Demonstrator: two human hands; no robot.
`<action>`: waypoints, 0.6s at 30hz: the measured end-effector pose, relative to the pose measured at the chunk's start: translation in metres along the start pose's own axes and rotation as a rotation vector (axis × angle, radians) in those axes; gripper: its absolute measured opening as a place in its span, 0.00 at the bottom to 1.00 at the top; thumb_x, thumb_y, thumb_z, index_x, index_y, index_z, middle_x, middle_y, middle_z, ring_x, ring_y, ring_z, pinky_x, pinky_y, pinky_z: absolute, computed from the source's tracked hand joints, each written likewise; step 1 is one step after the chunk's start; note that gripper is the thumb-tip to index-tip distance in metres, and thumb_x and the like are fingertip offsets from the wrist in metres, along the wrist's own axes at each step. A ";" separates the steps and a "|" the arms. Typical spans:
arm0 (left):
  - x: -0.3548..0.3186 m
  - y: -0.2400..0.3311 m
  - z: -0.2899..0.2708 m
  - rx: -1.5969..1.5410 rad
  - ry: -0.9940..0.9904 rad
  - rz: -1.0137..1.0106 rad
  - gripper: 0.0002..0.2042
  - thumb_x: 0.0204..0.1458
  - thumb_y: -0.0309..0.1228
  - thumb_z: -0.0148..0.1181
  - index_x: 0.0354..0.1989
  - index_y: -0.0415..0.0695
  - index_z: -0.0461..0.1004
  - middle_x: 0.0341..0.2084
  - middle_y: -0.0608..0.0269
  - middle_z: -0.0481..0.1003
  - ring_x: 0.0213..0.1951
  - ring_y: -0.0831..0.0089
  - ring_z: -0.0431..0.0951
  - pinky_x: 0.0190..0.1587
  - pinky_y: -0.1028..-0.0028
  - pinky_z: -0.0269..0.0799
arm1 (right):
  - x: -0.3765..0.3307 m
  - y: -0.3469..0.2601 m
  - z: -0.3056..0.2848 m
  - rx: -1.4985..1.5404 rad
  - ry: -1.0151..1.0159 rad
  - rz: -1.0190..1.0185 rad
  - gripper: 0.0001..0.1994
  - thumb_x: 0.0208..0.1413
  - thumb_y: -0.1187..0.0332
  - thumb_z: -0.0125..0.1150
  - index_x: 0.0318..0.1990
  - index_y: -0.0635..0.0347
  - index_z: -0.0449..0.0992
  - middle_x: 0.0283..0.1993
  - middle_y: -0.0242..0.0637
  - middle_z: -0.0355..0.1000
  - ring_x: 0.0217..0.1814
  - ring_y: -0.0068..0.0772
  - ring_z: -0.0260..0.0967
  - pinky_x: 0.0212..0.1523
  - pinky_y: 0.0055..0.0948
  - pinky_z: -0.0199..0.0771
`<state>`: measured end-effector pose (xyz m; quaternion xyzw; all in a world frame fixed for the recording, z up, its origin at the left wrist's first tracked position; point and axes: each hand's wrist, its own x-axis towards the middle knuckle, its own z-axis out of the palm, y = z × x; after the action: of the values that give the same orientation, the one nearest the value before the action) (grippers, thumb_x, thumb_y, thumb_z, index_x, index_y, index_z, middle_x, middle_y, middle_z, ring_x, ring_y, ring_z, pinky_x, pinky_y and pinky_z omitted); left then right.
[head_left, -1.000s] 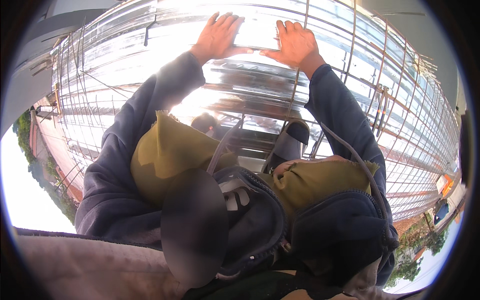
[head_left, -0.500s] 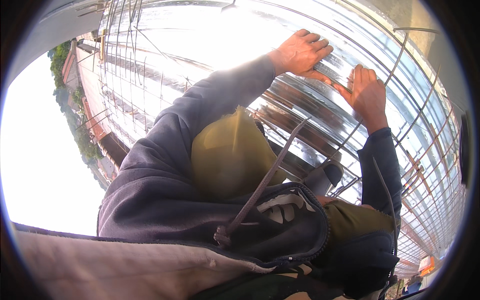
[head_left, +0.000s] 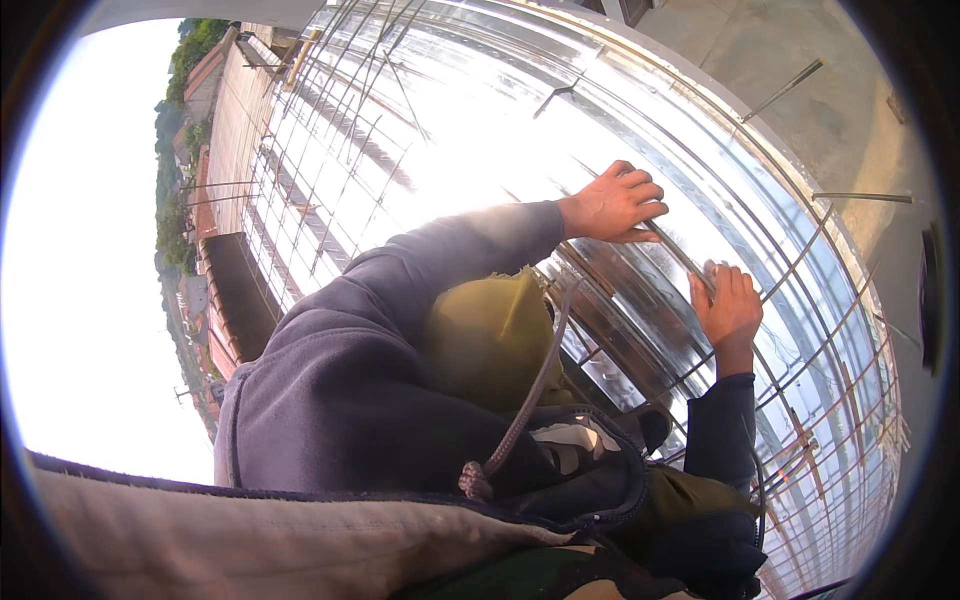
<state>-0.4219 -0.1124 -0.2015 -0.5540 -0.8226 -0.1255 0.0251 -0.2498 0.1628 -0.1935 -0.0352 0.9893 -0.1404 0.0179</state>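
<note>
My left hand (head_left: pixel 618 205) reaches out over shiny metal sheeting (head_left: pixel 640 300), its fingers curled and its thumb stretched toward a thin dark steel bar (head_left: pixel 676 250). Closer to me and to the right, my right hand (head_left: pixel 730 308) closes over the same bar, thumb on the near side. Between the two hands a short length of the bar shows. The undersides of the fingers are hidden, so their exact hold is hard to see. Both arms wear dark sleeves. My knee in olive trousers (head_left: pixel 485 320) is bent below the left arm.
A grid of steel bars (head_left: pixel 800 440) spreads over the sheeting to the right and far left. Bar ends (head_left: pixel 860 197) stick out past the edge toward a concrete surface (head_left: pixel 800 130). At left are a tiled roof edge (head_left: pixel 222 300) and trees (head_left: pixel 172 150). Glare whitens the middle.
The view has shifted, so hands and grid appear lower and more concrete shows at upper right. My thumbs, nearly meeting before, are now farther apart, with the bar visible between the hands.
</note>
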 end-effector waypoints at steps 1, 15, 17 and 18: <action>-0.013 -0.006 0.000 0.004 -0.027 -0.041 0.27 0.60 0.62 0.62 0.53 0.53 0.80 0.52 0.66 0.76 0.57 0.64 0.74 0.63 0.51 0.65 | -0.001 -0.002 0.000 0.016 0.032 0.009 0.18 0.62 0.49 0.69 0.48 0.53 0.81 0.47 0.34 0.80 0.48 0.38 0.79 0.42 0.39 0.79; -0.046 -0.073 -0.026 0.062 -0.199 -0.026 0.15 0.64 0.47 0.63 0.49 0.50 0.76 0.43 0.65 0.75 0.50 0.62 0.76 0.52 0.60 0.73 | -0.004 -0.006 0.013 0.047 0.186 -0.058 0.13 0.63 0.54 0.70 0.42 0.52 0.78 0.36 0.30 0.74 0.41 0.34 0.76 0.38 0.36 0.78; -0.047 -0.076 -0.031 0.060 -0.174 0.019 0.15 0.64 0.46 0.63 0.49 0.49 0.75 0.42 0.65 0.75 0.49 0.63 0.76 0.51 0.61 0.74 | -0.004 -0.008 0.012 0.037 0.212 -0.075 0.12 0.64 0.55 0.70 0.42 0.52 0.79 0.36 0.30 0.74 0.41 0.33 0.76 0.38 0.34 0.77; -0.046 -0.076 -0.031 0.048 -0.157 0.027 0.15 0.64 0.46 0.64 0.49 0.49 0.75 0.42 0.65 0.75 0.48 0.64 0.76 0.50 0.62 0.74 | -0.005 -0.008 0.014 0.022 0.225 -0.076 0.12 0.64 0.55 0.70 0.42 0.52 0.79 0.36 0.30 0.74 0.41 0.33 0.76 0.37 0.35 0.77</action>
<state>-0.4772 -0.1885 -0.1934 -0.5725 -0.8172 -0.0617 -0.0247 -0.2441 0.1515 -0.2048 -0.0564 0.9814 -0.1548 -0.0983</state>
